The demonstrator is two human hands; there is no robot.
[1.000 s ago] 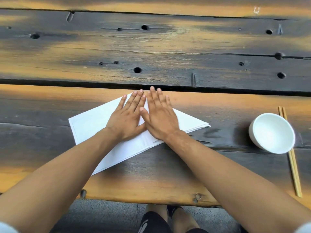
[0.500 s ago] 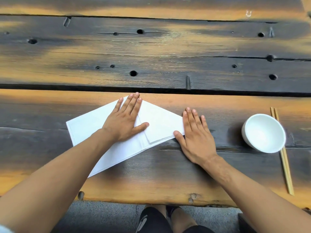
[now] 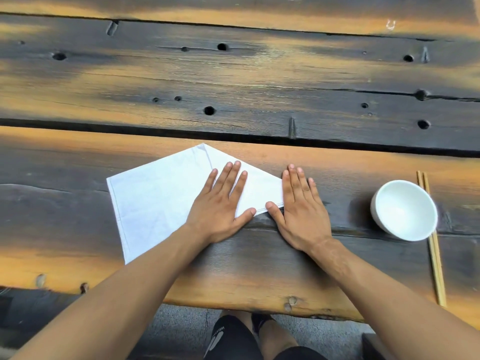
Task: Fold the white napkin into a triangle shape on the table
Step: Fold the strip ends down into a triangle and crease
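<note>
Down at the very bottom: knees (image 3: 259, 341) in dark shorts over grey pavement, then the rough near edge of the wooden table (image 3: 233, 287) (dark, scorched-looking planks with orange patches).

Two bare forearms coming up from the lower corners. Left hand (image 3: 220, 206) lying flat, palm down, on the right part of the white napkin (image 3: 155, 201), fingers straight and close together, thumb stuck out to the right along the napkin's lower edge. Not gripping anything, just pressing. Right hand (image 3: 301, 209) also flat and palm down, but mostly on bare wood just beside the napkin's right corner, fingers straight with small gaps between them, thumb pointing left and touching the cloth's lower right tip. Thumbs of the two hands near each other, not quite meeting.

Napkin itself sitting on the near plank, roughly centre-left, flat on the wood. Not a clean triangle right now: one point at the far side, a slanted left edge running down to a near-left corner, a folded flap under the left hand.

Off to the right, well apart from the cloth: white bowl (image 3: 405, 210), empty as far as visible, with a pair of wooden chopsticks (image 3: 432, 242) lying partly under its right side.

Farther back, a dark gap between planks, then more boards dotted with round holes (image 3: 209, 110) and cracks.
</note>
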